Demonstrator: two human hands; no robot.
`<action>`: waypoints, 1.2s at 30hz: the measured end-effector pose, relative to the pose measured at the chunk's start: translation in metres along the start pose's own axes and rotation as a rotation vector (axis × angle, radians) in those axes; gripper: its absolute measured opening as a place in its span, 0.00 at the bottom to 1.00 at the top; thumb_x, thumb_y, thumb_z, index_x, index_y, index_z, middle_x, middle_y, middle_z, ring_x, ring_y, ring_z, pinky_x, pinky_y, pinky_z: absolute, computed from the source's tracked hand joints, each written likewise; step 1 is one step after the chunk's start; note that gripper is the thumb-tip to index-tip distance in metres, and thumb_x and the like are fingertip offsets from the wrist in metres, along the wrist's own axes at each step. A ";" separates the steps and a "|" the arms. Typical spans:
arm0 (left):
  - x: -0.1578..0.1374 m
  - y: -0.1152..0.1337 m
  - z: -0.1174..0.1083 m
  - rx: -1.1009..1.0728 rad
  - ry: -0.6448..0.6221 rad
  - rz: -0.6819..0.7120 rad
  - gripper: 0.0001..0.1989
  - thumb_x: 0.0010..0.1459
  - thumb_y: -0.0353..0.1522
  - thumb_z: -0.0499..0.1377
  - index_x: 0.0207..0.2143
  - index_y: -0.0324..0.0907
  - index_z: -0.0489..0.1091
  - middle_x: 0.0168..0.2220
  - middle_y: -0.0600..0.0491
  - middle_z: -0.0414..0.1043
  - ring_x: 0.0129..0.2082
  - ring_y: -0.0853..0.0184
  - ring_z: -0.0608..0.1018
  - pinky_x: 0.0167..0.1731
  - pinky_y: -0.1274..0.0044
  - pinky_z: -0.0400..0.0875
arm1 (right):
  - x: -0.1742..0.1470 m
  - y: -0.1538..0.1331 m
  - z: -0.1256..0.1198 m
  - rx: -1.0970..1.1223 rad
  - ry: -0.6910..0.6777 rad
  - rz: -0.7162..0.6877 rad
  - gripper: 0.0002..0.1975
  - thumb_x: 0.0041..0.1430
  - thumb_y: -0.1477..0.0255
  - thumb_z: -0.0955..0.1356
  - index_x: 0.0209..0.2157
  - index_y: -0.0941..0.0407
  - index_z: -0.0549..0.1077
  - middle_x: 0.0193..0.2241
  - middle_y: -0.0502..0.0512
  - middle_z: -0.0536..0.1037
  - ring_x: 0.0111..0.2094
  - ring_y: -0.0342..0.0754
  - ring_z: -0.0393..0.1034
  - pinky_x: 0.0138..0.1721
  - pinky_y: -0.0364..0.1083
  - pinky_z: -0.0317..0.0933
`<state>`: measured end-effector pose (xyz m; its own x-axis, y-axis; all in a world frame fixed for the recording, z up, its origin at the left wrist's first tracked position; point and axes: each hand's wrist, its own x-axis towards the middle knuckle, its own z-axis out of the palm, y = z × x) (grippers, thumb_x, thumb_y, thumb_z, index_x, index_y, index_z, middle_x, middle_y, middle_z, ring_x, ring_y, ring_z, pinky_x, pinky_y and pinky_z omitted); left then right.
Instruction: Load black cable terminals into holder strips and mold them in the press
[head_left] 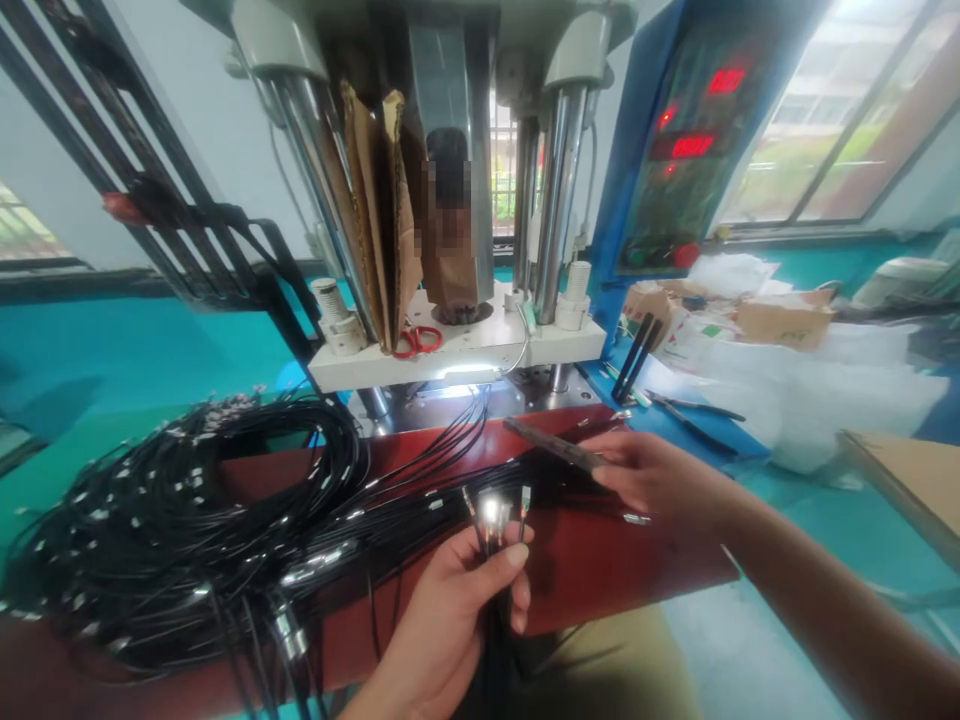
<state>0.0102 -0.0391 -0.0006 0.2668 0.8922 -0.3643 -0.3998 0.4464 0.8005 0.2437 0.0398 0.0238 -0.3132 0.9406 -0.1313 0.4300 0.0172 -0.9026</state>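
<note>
My left hand (480, 590) is closed around several black cables near the bottom middle, and their bright metal terminals (493, 512) stick up above the thumb. To the right, my right hand (645, 475) pinches the near end of a flat, dark grey-brown strip (551, 440), which points left over the cables. What the strip is made of, I cannot tell. Beneath both hands, more black cables (442, 485) lie across a red-brown work surface (600, 570). A large coil of black cables (187, 520) with shiny terminals is heaped on the left.
A press with a white plate (450, 352) stands ahead; red-handled scissors (418, 342) and cardboard (382, 230) rest on it. Pliers (697, 415) lie at right, near white plastic bags (802, 390). A blue control cabinet (637, 130) has red displays. A black rack (202, 240) is at left.
</note>
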 end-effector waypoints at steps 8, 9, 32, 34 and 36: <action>0.005 -0.008 0.003 0.074 -0.009 -0.020 0.12 0.56 0.39 0.60 0.33 0.38 0.67 0.26 0.55 0.67 0.17 0.76 0.65 0.16 0.81 0.57 | -0.051 0.010 0.072 0.707 0.289 0.100 0.23 0.56 0.55 0.67 0.47 0.55 0.73 0.19 0.48 0.66 0.13 0.38 0.51 0.11 0.40 0.42; 0.006 -0.009 0.005 0.120 0.003 -0.022 0.13 0.55 0.39 0.61 0.32 0.38 0.66 0.25 0.55 0.67 0.17 0.75 0.66 0.17 0.81 0.59 | -0.049 0.009 0.077 0.751 0.310 0.092 0.23 0.56 0.56 0.67 0.48 0.55 0.73 0.20 0.48 0.67 0.13 0.38 0.52 0.11 0.39 0.42; 0.004 -0.011 0.022 0.985 0.011 0.227 0.03 0.55 0.28 0.55 0.28 0.43 0.65 0.32 0.56 0.72 0.33 0.68 0.72 0.36 0.78 0.63 | -0.040 0.020 0.097 0.614 0.340 0.050 0.19 0.63 0.59 0.63 0.52 0.51 0.69 0.22 0.46 0.66 0.16 0.36 0.56 0.14 0.36 0.50; 0.004 -0.010 0.022 0.968 0.011 0.226 0.03 0.55 0.28 0.55 0.28 0.43 0.66 0.32 0.56 0.72 0.33 0.68 0.72 0.36 0.78 0.63 | -0.040 0.020 0.098 0.586 0.336 0.032 0.19 0.63 0.60 0.63 0.52 0.51 0.69 0.23 0.46 0.67 0.16 0.36 0.55 0.14 0.36 0.50; 0.004 -0.008 0.022 0.904 0.001 0.177 0.02 0.55 0.30 0.56 0.29 0.42 0.66 0.30 0.55 0.71 0.30 0.69 0.72 0.31 0.79 0.65 | -0.041 0.020 0.098 0.560 0.338 0.023 0.18 0.63 0.60 0.63 0.52 0.51 0.69 0.23 0.46 0.67 0.16 0.36 0.56 0.14 0.36 0.50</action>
<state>0.0340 -0.0404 0.0017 0.2665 0.9426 -0.2011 0.4024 0.0808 0.9119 0.1822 -0.0314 -0.0295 0.0139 0.9950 -0.0991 -0.1017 -0.0972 -0.9901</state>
